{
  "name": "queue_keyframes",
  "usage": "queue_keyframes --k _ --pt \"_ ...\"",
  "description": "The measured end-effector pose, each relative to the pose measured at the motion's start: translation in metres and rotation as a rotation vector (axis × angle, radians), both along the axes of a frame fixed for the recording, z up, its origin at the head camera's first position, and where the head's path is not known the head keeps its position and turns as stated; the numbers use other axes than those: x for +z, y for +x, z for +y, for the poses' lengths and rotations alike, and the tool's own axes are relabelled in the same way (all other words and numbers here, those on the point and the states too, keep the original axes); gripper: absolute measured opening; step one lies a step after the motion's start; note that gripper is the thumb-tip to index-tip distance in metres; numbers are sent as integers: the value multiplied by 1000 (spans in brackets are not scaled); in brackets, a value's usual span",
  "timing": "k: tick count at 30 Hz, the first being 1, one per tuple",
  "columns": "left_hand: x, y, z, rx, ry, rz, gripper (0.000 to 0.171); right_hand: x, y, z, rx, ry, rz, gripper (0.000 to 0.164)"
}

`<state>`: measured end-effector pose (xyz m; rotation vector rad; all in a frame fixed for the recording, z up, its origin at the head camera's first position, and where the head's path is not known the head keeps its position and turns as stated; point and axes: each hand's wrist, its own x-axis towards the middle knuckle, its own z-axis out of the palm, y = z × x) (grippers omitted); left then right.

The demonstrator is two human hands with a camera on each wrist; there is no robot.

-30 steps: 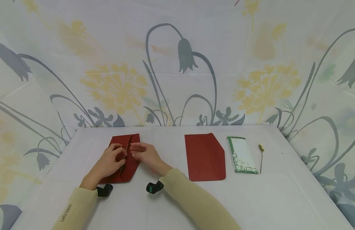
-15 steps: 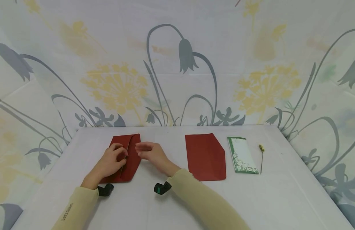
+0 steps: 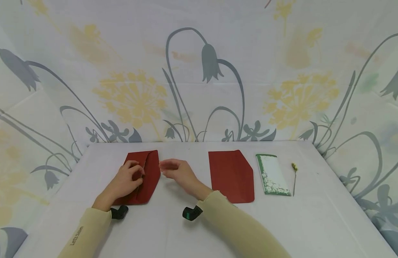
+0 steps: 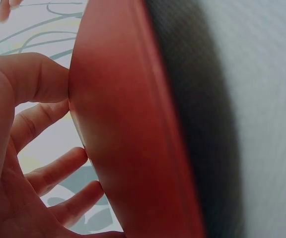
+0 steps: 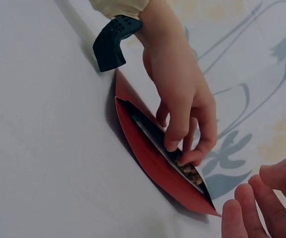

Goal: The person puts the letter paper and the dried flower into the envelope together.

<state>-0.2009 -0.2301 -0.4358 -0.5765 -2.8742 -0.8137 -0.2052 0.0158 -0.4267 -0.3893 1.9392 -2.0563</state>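
A red envelope (image 3: 151, 181) lies at the left of the table, its pointed flap toward the right. My left hand (image 3: 128, 181) pinches the edge of its mouth between thumb and fingers. In the right wrist view the mouth gapes, and a whitish card (image 5: 159, 141) shows inside with a small yellow-brown bunch (image 5: 190, 173) near the left fingertips. Just right of the flap my right hand (image 3: 179, 173) hovers with fingers extended, holding nothing. The left wrist view has the red paper (image 4: 123, 114) close up, the left thumb and fingers along its edge.
A second red envelope (image 3: 231, 175) lies flat right of centre, partly behind the right forearm. Beyond it are a green-bordered floral card (image 3: 272, 173) and a thin-stemmed yellow flower (image 3: 294, 167). A flower-printed cloth (image 3: 199, 89) hangs behind the white table (image 3: 315, 222).
My right hand has drawn away to the right, from over the envelope's flap to beside it. My left hand keeps its hold at the mouth.
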Motion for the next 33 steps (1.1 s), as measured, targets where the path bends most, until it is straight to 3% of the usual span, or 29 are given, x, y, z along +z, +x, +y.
queue_keyframes --k 18,33 --pt "0 -1 0 -13 3 14 13 4 7 45 -14 36 20 34" --pt "0 -2 0 4 -18 -12 11 6 13 99 -84 107 11 36"
